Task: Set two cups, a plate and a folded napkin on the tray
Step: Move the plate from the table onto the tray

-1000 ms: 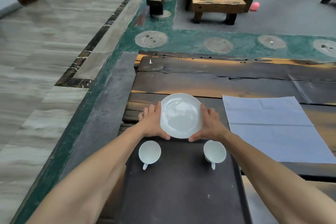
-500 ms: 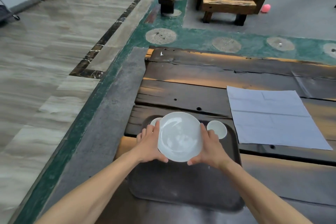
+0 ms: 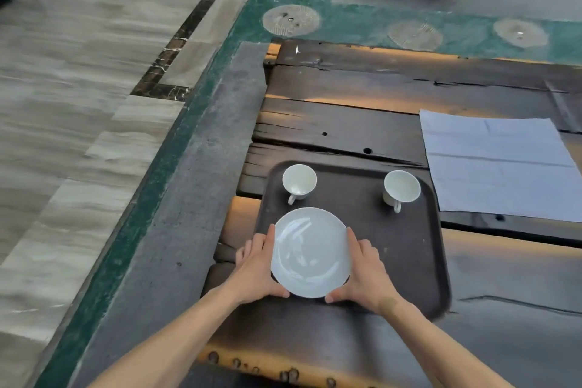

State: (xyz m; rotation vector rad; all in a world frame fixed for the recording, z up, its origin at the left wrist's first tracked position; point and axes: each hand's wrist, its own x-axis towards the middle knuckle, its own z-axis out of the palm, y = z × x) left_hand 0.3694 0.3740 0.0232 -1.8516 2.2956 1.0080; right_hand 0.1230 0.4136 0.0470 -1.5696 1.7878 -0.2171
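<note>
both hands, left (image 3: 256, 264) and right (image 3: 362, 271), clasp the plate (image 3: 310, 252) by its rim over the tray's (image 3: 419, 261) near left part, two cups (image 3: 299, 181) behind. lower it flat, slide fingers out sideways; the napkin (image 3: 497, 164) lies unfolded beside the tray.

Soft, even daylight fills the scene. Warm orange glints streak the dark weathered wooden worktop (image 3: 362, 123), and pale glare curves across the round white ceramic plate (image 3: 310, 253), which casts only a faint shadow. Wide-angle distortion bends lines far from the plate; detail looks slightly soft.
</note>
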